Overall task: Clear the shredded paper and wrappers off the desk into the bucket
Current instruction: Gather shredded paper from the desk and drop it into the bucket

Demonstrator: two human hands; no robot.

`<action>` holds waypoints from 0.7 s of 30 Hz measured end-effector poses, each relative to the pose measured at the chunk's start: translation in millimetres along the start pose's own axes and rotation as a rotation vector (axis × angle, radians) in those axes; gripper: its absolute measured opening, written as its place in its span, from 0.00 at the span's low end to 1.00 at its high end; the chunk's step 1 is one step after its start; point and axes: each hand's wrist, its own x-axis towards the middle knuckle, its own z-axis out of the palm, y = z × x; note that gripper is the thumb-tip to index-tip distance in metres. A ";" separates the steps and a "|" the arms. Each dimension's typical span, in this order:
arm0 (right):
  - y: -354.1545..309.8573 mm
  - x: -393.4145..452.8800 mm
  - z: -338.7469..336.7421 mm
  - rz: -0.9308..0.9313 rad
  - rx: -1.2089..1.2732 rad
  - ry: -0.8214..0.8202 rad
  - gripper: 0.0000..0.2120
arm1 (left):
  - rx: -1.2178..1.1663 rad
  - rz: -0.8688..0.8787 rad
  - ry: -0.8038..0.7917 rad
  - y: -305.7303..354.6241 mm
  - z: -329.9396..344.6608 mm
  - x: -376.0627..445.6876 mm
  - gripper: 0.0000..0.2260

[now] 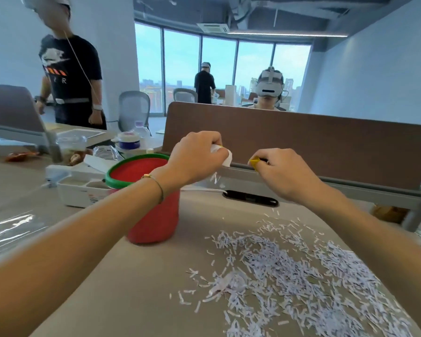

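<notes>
Head view: no readable writing on red bucket (153, 215) or shredded paper (289, 271).

Table (141, 276): smooth, matt beige laminate. Bucket (156, 215): red plastic, slight sheen, with a green plastic rim. Shredded paper (289, 268): thin white-lilac paper strips, matt, dry and loose. Divider panel (301, 147): brown, matt, felt-like cloth face over a grey painted metal rail. Clear film (12, 227) at the table's left: glossy, transparent plastic, wrinkled. White tray (83, 190): smooth plastic. Scrap in the left hand (197, 156): white paper.
</notes>
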 end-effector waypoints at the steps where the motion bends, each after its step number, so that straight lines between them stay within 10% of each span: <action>1: -7.8 6.3 3.8 -0.015 0.011 -0.013 0.14 | -0.001 -0.023 0.015 -9.0 -8.6 2.9 0.08; 21: -101.6 84.2 68.0 -0.153 0.098 -0.169 0.14 | 0.155 -0.303 -0.100 -147.0 -52.8 -3.0 0.07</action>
